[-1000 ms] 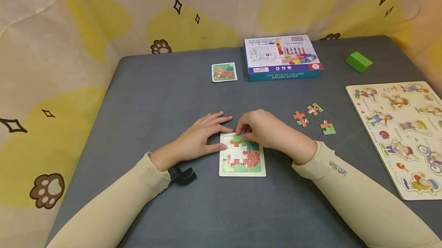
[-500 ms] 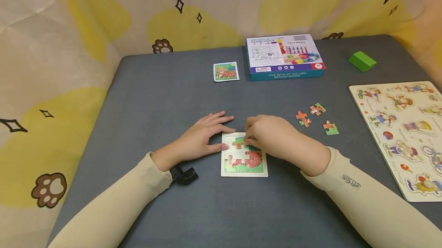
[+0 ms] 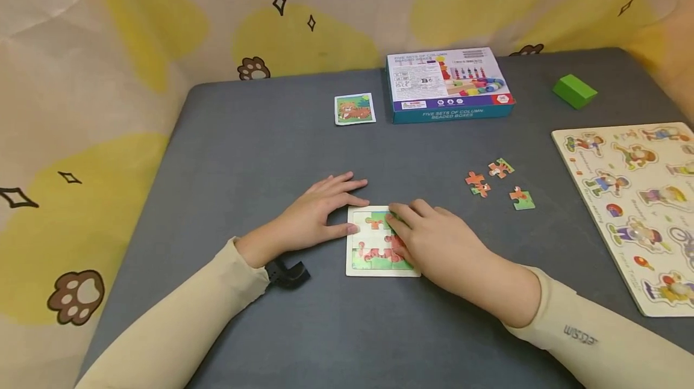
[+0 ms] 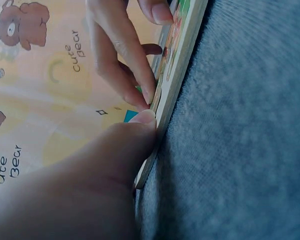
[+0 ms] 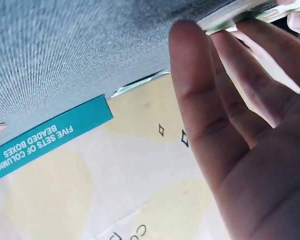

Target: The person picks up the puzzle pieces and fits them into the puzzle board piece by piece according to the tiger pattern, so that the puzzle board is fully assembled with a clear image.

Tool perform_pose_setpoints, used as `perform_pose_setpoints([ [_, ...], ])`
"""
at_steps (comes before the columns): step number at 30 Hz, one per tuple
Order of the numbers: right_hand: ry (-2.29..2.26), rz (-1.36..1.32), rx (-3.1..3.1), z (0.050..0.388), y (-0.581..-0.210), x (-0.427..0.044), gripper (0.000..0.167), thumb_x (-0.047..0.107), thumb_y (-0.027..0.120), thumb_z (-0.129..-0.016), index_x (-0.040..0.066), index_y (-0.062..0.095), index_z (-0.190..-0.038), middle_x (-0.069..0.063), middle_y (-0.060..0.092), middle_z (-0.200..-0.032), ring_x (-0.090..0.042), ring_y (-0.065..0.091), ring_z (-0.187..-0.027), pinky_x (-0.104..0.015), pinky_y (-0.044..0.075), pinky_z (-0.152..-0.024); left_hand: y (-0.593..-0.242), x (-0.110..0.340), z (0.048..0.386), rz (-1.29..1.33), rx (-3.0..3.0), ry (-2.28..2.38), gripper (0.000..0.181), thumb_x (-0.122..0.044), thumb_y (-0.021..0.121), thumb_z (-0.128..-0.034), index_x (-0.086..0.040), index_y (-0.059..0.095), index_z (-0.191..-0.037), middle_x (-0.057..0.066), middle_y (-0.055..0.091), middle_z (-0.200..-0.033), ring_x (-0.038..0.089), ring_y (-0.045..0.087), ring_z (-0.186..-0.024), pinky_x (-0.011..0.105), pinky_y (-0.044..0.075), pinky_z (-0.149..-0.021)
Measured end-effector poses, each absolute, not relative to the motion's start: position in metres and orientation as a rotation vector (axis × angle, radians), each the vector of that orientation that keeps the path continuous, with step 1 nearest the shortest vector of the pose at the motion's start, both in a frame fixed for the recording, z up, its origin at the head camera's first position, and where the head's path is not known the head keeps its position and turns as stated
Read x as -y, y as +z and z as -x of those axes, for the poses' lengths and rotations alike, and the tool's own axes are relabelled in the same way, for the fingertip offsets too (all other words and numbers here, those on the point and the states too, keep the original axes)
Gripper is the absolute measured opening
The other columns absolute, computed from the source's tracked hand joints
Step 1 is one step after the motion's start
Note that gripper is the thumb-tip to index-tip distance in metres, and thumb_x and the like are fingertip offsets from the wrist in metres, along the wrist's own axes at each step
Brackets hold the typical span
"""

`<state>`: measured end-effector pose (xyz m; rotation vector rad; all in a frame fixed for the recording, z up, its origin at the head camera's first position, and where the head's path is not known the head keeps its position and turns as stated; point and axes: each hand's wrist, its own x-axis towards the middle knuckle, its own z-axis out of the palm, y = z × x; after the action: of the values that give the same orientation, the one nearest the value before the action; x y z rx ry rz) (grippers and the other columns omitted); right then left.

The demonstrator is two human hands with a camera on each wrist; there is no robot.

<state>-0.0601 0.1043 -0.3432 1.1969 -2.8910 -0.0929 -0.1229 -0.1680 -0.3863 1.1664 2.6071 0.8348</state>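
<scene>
Item: my left hand (image 3: 317,214), fingers spread on and over the counter (image 3: 244,142), thumb tip (image 4: 146,117) resting on the near-left rim of the puzzle tray, index fingertip just beside its upper left corner.

Item: my right hand (image 3: 441,238), fingers extended rather than curled, laid across the right side of the same tray; what lies directly under my fingertips is hidden.

Item: one puzzle tray (image 3: 382,273), pale frame, flat on the counter between my hands. Fitted along its bottom, green pieces with red tiger parts; near its top, an orange-and-green piece (image 3: 374,221); bare white backing shows between.

Item: loose puzzle pieces, right of the tray, well apart from it: an orange group (image 3: 477,182), separate or joined I cannot tell; a striped one (image 3: 501,168) behind; an orange-and-green one (image 3: 522,199) to the right.

Item: one tiger card (image 3: 355,109), beyond the tray.

Item: one teal-sided box (image 3: 452,114), marked "Five Sets of Column Beaded Boxes", right of the card.

Item: one green block (image 3: 575,92), farther right.

Item: one board of figures (image 3: 631,214), at the right, partly out of view.

Item: my cream sleeves (image 3: 184,317), both forearms.
</scene>
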Motion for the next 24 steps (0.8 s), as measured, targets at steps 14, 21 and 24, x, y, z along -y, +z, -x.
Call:
perform_pose_setpoints([
  [14, 0.078, -1.071, 2.862, 0.065, -0.355, -0.099, 0.041, 0.037, 0.074, -0.099, 0.012, 0.073, -0.132, -0.008, 0.066, -0.128, -0.031, 0.061, -0.111, -0.041, 0.061, -0.084, -0.388, 0.169, 0.125, -1.176, -2.603, 0.824, 0.047, -0.035, 0.074, -0.1003, -0.02, 0.064, -0.144, -0.003, 0.038, -0.167, 0.021, 0.018, -0.159, 0.049, 0.009, -0.129],
  [21, 0.038, -1.052, 2.851, 0.067, -0.359, -0.099, 0.05, 0.044, 0.074, -0.098, 0.016, 0.07, -0.139, -0.008, 0.064, -0.134, -0.03, 0.06, -0.112, -0.039, 0.061, -0.084, -0.388, 0.169, 0.124, -1.186, -2.609, 0.823, 0.049, -0.038, 0.074, -0.0999, -0.02, 0.064, -0.144, -0.002, 0.038, -0.167, 0.022, 0.018, -0.159, 0.05, 0.009, -0.129],
  [24, 0.064, -1.013, 2.883, 0.068, -0.358, -0.1, 0.049, 0.044, 0.075, -0.097, 0.013, 0.072, -0.135, -0.008, 0.066, -0.13, -0.03, 0.06, -0.112, -0.039, 0.062, -0.082, -0.388, 0.168, 0.125, -1.187, -2.607, 0.824, 0.049, -0.037, 0.074, -0.0998, -0.02, 0.064, -0.145, -0.002, 0.037, -0.167, 0.022, 0.018, -0.159, 0.051, 0.008, -0.129],
])
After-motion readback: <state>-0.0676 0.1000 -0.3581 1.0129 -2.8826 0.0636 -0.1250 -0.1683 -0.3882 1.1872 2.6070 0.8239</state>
